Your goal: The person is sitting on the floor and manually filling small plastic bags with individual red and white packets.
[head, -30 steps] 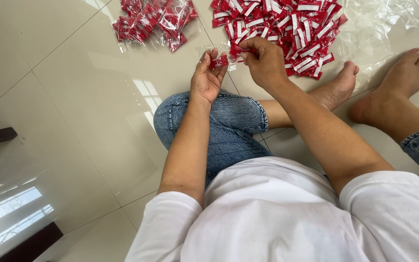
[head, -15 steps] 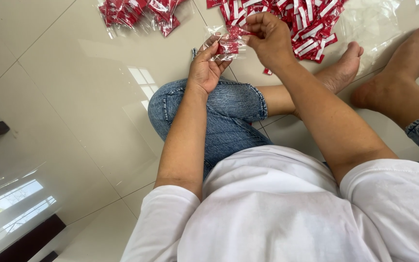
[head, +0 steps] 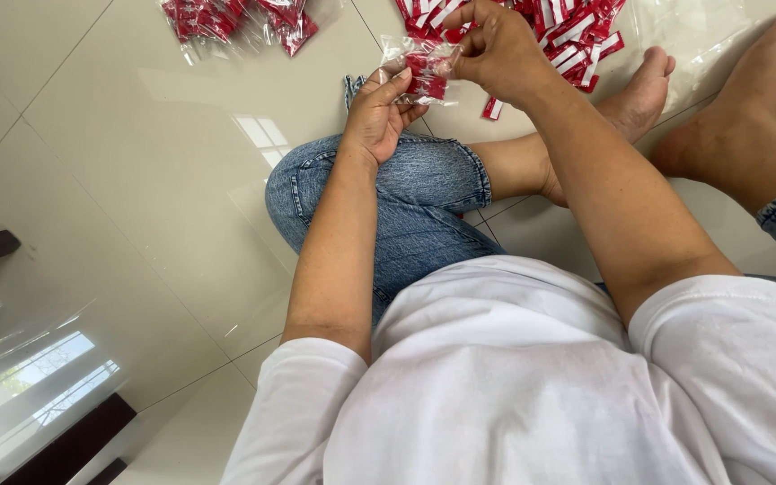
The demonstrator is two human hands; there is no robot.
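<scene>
Both hands meet above the bent knee: the left hand [head: 377,115] cradles a small clear bag [head: 417,70] of red packets, the right hand [head: 496,49] pinches its top edge. It looks light, limp and slippery (best gripped at the rim).

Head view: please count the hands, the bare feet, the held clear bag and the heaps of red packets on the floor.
Hands: 2, left hand, right hand
Bare feet: 2
Clear bag, held: 1
Heaps of red packets: 2
Total: 7

Red-and-white sachet piles [head: 577,36] cut off by the top edge; bag contents [head: 424,76] partly hidden behind fingers.
</scene>
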